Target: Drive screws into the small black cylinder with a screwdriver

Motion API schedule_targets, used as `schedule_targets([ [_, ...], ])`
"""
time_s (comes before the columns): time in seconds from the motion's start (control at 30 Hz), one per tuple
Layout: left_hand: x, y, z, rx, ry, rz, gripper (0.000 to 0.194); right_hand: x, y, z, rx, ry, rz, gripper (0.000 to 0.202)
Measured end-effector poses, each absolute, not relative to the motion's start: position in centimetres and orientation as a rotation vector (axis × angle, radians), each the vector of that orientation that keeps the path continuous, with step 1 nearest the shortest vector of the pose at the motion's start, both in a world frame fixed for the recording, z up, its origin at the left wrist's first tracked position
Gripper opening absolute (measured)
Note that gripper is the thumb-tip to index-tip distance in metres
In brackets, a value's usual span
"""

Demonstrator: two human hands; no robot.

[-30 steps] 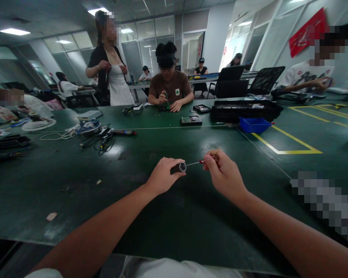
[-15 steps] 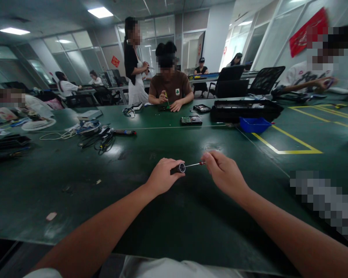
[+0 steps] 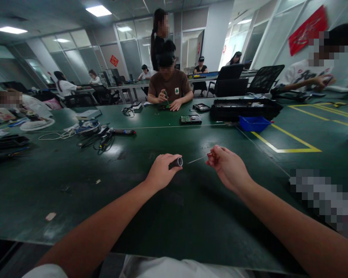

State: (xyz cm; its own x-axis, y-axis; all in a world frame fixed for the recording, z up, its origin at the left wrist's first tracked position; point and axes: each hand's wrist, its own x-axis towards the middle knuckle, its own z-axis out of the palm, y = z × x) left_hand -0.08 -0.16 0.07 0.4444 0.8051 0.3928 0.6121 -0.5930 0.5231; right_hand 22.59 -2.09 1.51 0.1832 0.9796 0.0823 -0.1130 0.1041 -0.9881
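Note:
My left hand (image 3: 161, 171) is closed around a dark cylinder (image 3: 175, 163) with a pale ring at its open end, which faces right. What kind of cylinder it is, I cannot make out. In my right hand (image 3: 226, 165) is a screwdriver (image 3: 197, 159), its red handle mostly covered by the fingers. The thin metal shaft points left toward the ringed end, and a small gap separates its tip from the cylinder. Both hands are held above the green table (image 3: 150, 235).
Cables (image 3: 100, 137) lie in a heap at the left. Farther back are a circuit-board drive (image 3: 190, 119), a long black housing (image 3: 245, 109) and a blue bin (image 3: 254, 123). Across the table a person (image 3: 170, 87) works with a tool. A blurred-out object (image 3: 324, 200) lies at the right.
The screwdriver has come out of the cylinder's end and moved right with my right hand. My left hand has shifted slightly left and up. A standing person in the background has moved right.

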Motion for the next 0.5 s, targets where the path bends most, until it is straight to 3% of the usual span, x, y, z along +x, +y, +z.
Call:
schedule_targets([
  [0.5,0.0,-0.4,0.0,2.36,1.195,0.815,0.034,21.5,-3.7,1.9,-1.263,-1.471,0.603,0.024],
])
